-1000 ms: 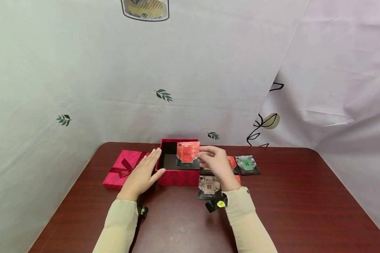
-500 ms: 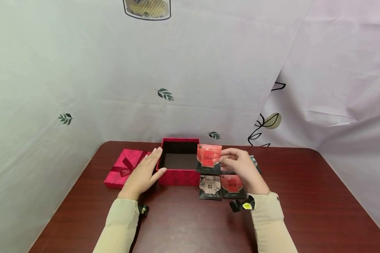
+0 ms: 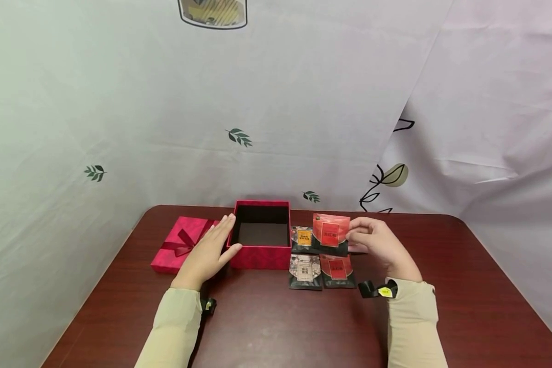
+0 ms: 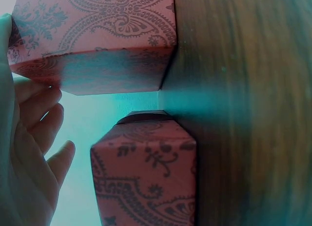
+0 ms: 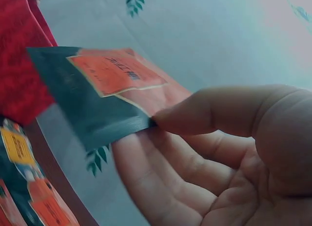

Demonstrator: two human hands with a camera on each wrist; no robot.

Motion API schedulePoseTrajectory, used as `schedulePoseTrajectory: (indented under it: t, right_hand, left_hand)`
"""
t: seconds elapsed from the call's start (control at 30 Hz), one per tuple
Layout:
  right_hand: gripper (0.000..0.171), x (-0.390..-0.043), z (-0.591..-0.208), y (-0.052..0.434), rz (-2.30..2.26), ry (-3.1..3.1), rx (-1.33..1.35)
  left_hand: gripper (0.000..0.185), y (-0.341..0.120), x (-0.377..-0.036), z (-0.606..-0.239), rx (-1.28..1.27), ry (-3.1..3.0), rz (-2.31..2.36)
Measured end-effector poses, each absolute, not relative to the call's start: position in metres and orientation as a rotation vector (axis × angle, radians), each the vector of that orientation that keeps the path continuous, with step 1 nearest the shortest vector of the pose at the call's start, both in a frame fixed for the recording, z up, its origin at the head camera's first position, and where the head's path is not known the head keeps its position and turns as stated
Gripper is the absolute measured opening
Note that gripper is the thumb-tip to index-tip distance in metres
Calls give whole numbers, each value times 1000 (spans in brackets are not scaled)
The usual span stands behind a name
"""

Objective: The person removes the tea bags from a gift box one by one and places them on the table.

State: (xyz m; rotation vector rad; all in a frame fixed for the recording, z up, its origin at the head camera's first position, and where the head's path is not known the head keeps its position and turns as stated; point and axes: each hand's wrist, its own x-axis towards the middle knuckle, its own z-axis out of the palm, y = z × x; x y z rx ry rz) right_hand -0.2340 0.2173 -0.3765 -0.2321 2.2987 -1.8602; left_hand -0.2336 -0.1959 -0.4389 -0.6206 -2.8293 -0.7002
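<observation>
My right hand [image 3: 382, 248] pinches the edge of a red-and-dark-green tea sachet [image 3: 330, 236] between thumb and fingers. In the right wrist view the sachet [image 5: 97, 89] tilts, raised above the others. Left of it lies a sachet with a yellow label [image 3: 304, 238]. Nearer me lie one with a beige label [image 3: 305, 272] and a second red sachet [image 3: 338, 271]. My left hand [image 3: 207, 255], fingers straight, lies along the left side of an open red gift box [image 3: 259, 258], fingertips right at its rim. The box's dark inside holds nothing.
Left of the box, partly behind my left hand, lies the red box lid [image 3: 177, 248] with a ribbon bow. All stands near the back edge of a brown wooden table [image 3: 276, 322]. A white printed cloth [image 3: 276, 102] hangs behind it.
My right hand has carried the red sachet from over the box to the right, above the back sachets. The yellow-label sachet has come into view. My left hand stays at the box.
</observation>
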Motion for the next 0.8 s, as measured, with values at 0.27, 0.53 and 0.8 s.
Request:
schedulePoseTrajectory:
  t: [0.27, 0.53, 0.8]
  right_hand:
    - [25, -235, -382, 250, -1751, 2343, -226]
    - [30, -235, -391, 269, -1695, 2328, -156]
    - [25, -235, -402, 284, -1599, 2350, -63]
  left_hand:
    - [78, -196, -234, -439, -629, -2828, -698]
    - [78, -196, -235, -440, -629, -2830, -686]
    - [80, -196, -235, -442, -626, -2821, -687]
